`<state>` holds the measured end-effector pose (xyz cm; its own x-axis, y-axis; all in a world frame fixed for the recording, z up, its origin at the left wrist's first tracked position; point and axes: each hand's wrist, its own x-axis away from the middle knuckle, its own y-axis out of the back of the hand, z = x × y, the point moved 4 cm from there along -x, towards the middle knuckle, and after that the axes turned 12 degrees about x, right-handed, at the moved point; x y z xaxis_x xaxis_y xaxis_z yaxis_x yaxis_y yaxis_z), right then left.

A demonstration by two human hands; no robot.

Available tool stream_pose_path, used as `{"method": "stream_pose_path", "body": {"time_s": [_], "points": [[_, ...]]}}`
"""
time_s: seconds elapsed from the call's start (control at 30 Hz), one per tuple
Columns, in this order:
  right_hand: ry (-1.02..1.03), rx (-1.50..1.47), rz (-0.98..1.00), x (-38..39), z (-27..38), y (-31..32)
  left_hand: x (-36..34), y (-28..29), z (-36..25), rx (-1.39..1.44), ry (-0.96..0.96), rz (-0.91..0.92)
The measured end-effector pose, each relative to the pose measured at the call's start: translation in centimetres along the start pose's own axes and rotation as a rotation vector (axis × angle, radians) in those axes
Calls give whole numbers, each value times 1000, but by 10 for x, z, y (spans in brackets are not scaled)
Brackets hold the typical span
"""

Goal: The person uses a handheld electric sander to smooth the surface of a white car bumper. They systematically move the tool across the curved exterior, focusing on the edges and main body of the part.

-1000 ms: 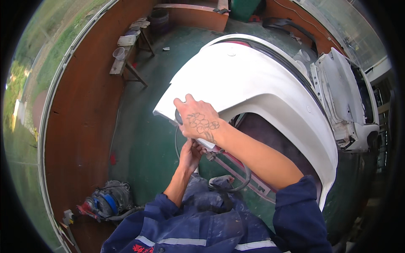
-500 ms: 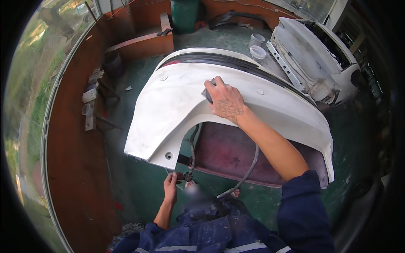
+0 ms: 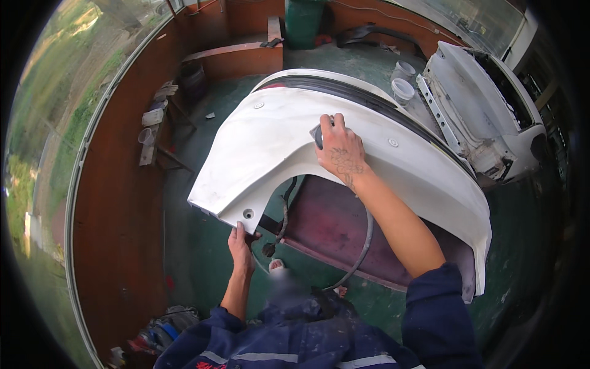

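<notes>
Gripping a dark hand tool (image 3: 318,136) under the closed right hand (image 3: 342,152), holding it on the white car panel (image 3: 233,166) just above the arch, well apart from the bottom corner reached a second ago. Facing the panel directly in front of the body. Bringing the left hand (image 3: 241,251) up to the bottom corner, near a round hole (image 3: 248,213), after being just below it half a second ago. Touching the edge there; cannot tell whether clasping it or merely resting. Looks like shifting the work from corner to broad face, probably steadying from below.
</notes>
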<state>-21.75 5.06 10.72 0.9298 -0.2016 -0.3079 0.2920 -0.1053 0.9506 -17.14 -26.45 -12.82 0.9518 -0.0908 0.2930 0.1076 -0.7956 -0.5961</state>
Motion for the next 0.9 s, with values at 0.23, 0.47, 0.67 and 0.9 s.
{"method": "stream_pose_path", "body": {"time_s": [0.23, 0.47, 0.67, 0.9], "points": [[193, -31, 62, -2, 89, -30, 7, -4, 2, 58, 117, 52], [-2, 126, -22, -11, 76, -20, 11, -2, 3, 4, 139, 124], [139, 124, 55, 7, 102, -33, 12, -7, -1, -25, 201, 95], [57, 199, 27, -6, 92, -23, 9, -4, 3, 10, 150, 140]]}}
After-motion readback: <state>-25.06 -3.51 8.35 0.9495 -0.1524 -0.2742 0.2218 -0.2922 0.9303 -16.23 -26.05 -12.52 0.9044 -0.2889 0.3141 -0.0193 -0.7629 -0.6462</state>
